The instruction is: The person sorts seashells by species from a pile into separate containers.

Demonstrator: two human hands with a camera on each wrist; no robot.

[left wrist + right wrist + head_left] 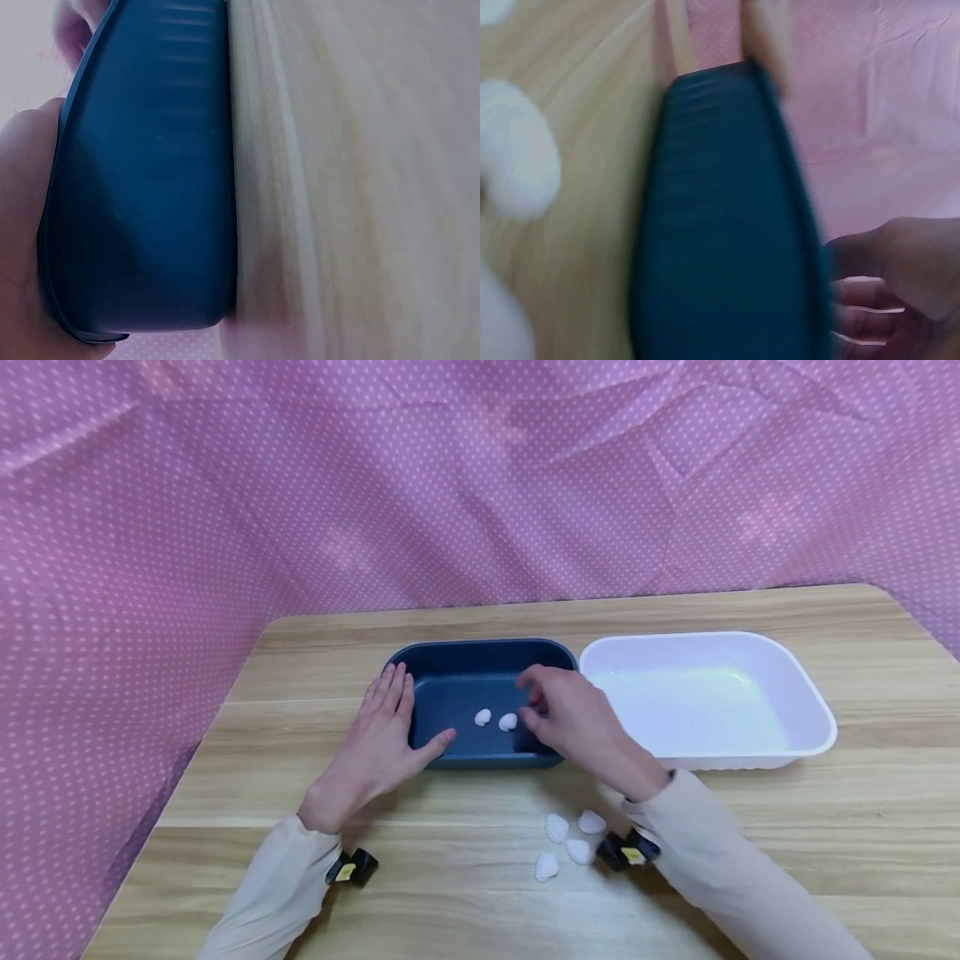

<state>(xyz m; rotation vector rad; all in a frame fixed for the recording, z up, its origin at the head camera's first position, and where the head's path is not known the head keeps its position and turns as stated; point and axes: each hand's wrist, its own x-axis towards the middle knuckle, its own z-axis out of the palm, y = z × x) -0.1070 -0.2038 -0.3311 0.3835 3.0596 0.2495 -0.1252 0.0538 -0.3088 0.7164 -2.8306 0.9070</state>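
A dark blue tray (pixel 457 693) stands on the table with two white seashells (pixel 507 722) lying on its floor. My left hand (pixel 382 722) rests on the tray's left end, fingers straight along the rim and thumb over the front edge. Over the tray's right end hovers my right hand (pixel 573 714), its fingers bent and its thumb apart, with nothing visible between them. The right wrist view shows that hand (pixel 900 281) beyond the tray's rim, fingertips hidden behind it. Several more white seashells (pixel 557 827) lie on the table in front of the tray.
A white tray (pixel 813 739) stands right beside the blue one, on its right. The wooden table (pixel 450 877) ends at the back near a pink dotted cloth (pixel 480 485). Black wrist cameras (pixel 360 867) sit on both sleeves.
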